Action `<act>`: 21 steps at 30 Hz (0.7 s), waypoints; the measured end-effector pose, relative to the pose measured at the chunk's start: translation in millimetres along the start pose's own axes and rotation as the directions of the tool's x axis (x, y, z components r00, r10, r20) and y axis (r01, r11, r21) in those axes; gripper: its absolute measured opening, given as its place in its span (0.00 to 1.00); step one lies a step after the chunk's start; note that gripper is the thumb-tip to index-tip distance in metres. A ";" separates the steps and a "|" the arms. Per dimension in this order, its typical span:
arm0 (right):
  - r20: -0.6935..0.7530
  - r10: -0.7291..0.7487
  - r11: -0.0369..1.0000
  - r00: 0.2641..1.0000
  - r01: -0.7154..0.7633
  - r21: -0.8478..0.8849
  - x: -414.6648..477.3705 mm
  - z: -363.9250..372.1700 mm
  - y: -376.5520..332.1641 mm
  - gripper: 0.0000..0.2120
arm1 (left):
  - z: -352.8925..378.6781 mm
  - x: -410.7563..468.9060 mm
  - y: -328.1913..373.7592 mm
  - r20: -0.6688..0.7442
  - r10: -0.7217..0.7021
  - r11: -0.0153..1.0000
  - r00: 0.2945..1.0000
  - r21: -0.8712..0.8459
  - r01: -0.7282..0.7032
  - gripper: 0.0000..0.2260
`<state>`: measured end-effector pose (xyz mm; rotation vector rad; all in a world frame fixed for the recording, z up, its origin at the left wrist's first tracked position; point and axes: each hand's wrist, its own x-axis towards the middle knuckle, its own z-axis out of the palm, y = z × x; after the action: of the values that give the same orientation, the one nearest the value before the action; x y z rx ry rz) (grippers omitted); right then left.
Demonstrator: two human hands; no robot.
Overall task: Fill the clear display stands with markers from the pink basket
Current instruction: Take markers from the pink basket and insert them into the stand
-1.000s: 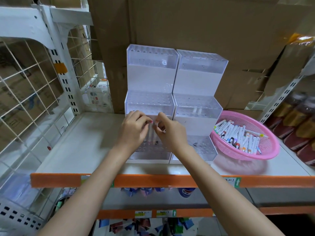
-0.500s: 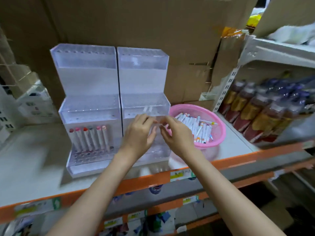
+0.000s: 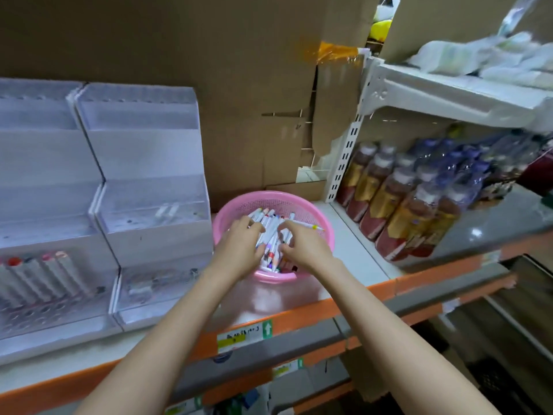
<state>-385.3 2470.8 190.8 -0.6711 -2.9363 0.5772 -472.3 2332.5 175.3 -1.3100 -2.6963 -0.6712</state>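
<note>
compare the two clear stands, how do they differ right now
The left stand holds a row of markers on its bottom tier; the right stand shows none there. The left stand is cut off by the frame edge; the right stand sits next to the pink basket. Both are clear, three-tiered and side by side.

Below the hands, the shelf-edge price label (image 3: 239, 338) carries handwriting too blurred to read, beside a green sticker (image 3: 267, 328) bearing a white up-arrow.

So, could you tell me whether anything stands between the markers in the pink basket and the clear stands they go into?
Nothing visible does. The pink basket sits directly right of the right stand, with only bare shelf between. Both hands are already on the markers.
</note>
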 end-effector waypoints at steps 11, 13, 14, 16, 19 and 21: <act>-0.015 -0.025 0.988 1.000 0.027 0.149 32.4 4.1 9.1 0.20 | 11.7 30.9 -9.7 -0.052 -0.138 0.974 0.989 0.173 0.145 0.06; -0.028 -0.039 0.979 0.999 0.043 0.198 32.9 3.4 11.0 0.21 | 13.3 32.0 -10.2 -0.055 -0.156 0.974 0.986 0.160 0.163 0.06; -0.035 -0.044 0.975 0.998 0.050 0.217 33.3 3.4 11.8 0.21 | 13.8 32.8 -9.9 -0.049 -0.169 0.973 0.984 0.152 0.175 0.06; -0.041 -0.045 0.970 0.998 0.053 0.237 35.0 3.8 13.3 0.21 | 11.9 35.6 -7.8 -0.028 -0.210 0.973 0.977 0.096 0.212 0.06; -0.044 -0.013 0.962 0.999 0.025 0.270 38.0 5.1 15.0 0.20 | 6.9 39.3 -2.2 0.014 -0.253 0.967 0.967 -0.001 0.253 0.07; -0.050 -0.001 0.953 0.999 0.016 0.301 38.4 5.9 16.1 0.20 | 5.4 38.5 1.3 0.019 -0.253 0.967 0.967 -0.041 0.253 0.06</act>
<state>-414.3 2498.8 178.9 -0.6254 -2.7183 0.9678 -495.1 2363.6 180.4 -0.9886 -2.9051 -0.7480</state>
